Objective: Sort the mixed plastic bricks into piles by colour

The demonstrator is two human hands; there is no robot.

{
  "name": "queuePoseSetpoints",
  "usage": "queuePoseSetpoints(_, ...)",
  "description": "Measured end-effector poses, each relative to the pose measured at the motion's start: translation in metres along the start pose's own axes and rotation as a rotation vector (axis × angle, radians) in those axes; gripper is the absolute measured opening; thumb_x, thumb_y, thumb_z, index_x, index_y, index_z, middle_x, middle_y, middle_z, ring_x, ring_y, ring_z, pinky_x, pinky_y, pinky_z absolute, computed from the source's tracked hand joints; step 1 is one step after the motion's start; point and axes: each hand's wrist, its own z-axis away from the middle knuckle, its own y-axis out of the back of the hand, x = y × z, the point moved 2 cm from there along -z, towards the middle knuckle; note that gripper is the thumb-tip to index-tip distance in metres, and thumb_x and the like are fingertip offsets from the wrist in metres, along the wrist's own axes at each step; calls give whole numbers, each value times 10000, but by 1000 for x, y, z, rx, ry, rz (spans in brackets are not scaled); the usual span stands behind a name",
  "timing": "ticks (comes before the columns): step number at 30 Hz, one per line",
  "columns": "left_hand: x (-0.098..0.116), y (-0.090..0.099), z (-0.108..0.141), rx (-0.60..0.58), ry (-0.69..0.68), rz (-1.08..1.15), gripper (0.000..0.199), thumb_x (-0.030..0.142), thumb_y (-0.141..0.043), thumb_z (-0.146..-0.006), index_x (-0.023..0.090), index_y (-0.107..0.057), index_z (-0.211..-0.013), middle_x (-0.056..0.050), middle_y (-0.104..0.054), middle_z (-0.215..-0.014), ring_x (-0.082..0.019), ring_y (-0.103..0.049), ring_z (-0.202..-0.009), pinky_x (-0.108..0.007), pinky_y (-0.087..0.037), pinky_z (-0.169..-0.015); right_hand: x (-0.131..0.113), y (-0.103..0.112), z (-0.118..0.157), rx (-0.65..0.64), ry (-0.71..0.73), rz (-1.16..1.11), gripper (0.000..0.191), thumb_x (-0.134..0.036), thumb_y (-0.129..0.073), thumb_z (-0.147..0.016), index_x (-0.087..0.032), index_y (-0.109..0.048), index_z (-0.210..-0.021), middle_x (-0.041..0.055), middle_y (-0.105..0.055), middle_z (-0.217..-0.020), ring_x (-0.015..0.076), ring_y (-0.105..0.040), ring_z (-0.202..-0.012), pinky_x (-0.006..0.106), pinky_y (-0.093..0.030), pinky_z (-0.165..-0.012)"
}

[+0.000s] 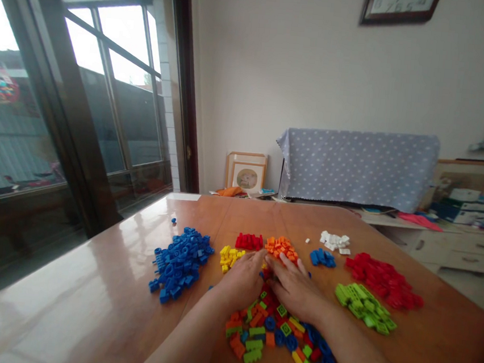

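My left hand [244, 277] reaches over the far edge of a mixed pile of toy building bricks [259, 334], its fingers stretched forward and close together. Beside it my right hand [294, 285] lies over the same edge with fingers spread. The fingertips of both hands nearly meet in front of the orange bricks [281, 246]. Yellow bricks [229, 257] lie just beyond my left hand, partly covered by it. Red and blue pieces show between the hands. The hands hide whatever is under the palms. In the mixed pile are orange, green, red, yellow and blue pieces, some of them round blue rings.
Sorted heaps stand around on the wooden table [119, 301]: large blue [183, 262], red row [249, 241], small blue [322, 258], white [334, 241], large red [382, 279] and lime green [364, 307]. One blue piece [174, 220] lies alone at the far left.
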Motion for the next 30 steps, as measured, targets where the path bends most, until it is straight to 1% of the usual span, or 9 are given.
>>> queuePoseSetpoints(3, -4, -3, -1, 19, 24, 19, 669, 93, -441, -817, 133, -366, -1481, -157, -467, -1506, -256, -414, -1404, -393, -326, -1179, 3, 0, 1, 42, -18, 1, 646, -258, -473, -897, -255, -384, -1537, 87, -387, -1592, 298, -239, -1507, 574, -62, -1225)
queuePoseSetpoints(6, -5, -4, -1, 13, 14, 15, 639, 97, -434, -829, 144, -381, -1464, -147, -481, -1492, -253, -432, -1385, -382, -335, -1169, 1, 1, 1, 95, -12, -2, 590, -223, -508, -849, -228, -514, -1439, 119, -462, -1532, 293, -345, -1451, 535, -117, -1221)
queuePoseSetpoints(8, -3, -5, -1, -5, 4, 7, 608, 93, -431, -836, 172, -410, -1439, -131, -522, -1453, -249, -476, -1339, -375, -371, -1134, -3, 3, 1, 130, 20, -19, 535, -189, -510, -822, -216, -580, -1352, 114, -546, -1448, 280, -434, -1377, 496, -191, -1201)
queuePoseSetpoints(11, 1, -5, -2, -19, 13, -12, 524, 99, -413, -868, 203, -471, -1377, -116, -620, -1316, -242, -556, -1220, -361, -436, -1042, -8, 7, 1, 185, 51, -80, 479, -139, -491, -799, -227, -623, -1252, 79, -667, -1260, 242, -559, -1196, 410, -360, -1087)
queuePoseSetpoints(13, 3, -5, -2, -16, 28, -33, 465, 109, -405, -885, 206, -512, -1327, -112, -667, -1196, -240, -594, -1127, -349, -462, -977, -9, 8, 2, 222, 41, -106, 455, -123, -481, -796, -230, -635, -1210, 67, -698, -1167, 228, -590, -1105, 366, -419, -998)
queuePoseSetpoints(17, 3, -5, -3, -4, 68, -75, 440, 101, -447, -852, 222, -572, -1256, -99, -682, -1095, -242, -603, -1053, -342, -464, -925, -6, 9, 2, 267, 13, -70, 407, -143, -503, -802, -211, -658, -1172, 87, -685, -1175, 236, -583, -1102, 358, -428, -977)
queuePoseSetpoints(21, 3, -4, -3, 5, 48, -91, 456, 84, -488, -797, 229, -622, -1208, -82, -686, -1049, -246, -588, -1044, -333, -463, -891, -6, 9, 3, 244, 46, -18, 360, -169, -523, -808, -213, -689, -1124, 91, -669, -1217, 252, -556, -1154, 379, -407, -1013)
queuePoseSetpoints(24, 3, -3, -4, 26, 22, -85, 425, 86, -496, -785, 226, -658, -1151, -73, -692, -1038, -241, -583, -1030, -329, -461, -885, -8, 10, 3, 240, 69, -19, 316, -178, -511, -829, -214, -707, -1073, 90, -684, -1178, 254, -560, -1141, 386, -403, -1016)
queuePoseSetpoints(30, 4, -4, -5, 17, 18, -80, 348, 136, -531, -786, 217, -693, -1084, -69, -706, -1012, -240, -590, -991, -333, -450, -870, -7, 9, 3, 240, 75, -11, 308, -195, -505, -855, -213, -716, -1078, 92, -702, -1123, 264, -547, -1176, 410, -391, -1044)
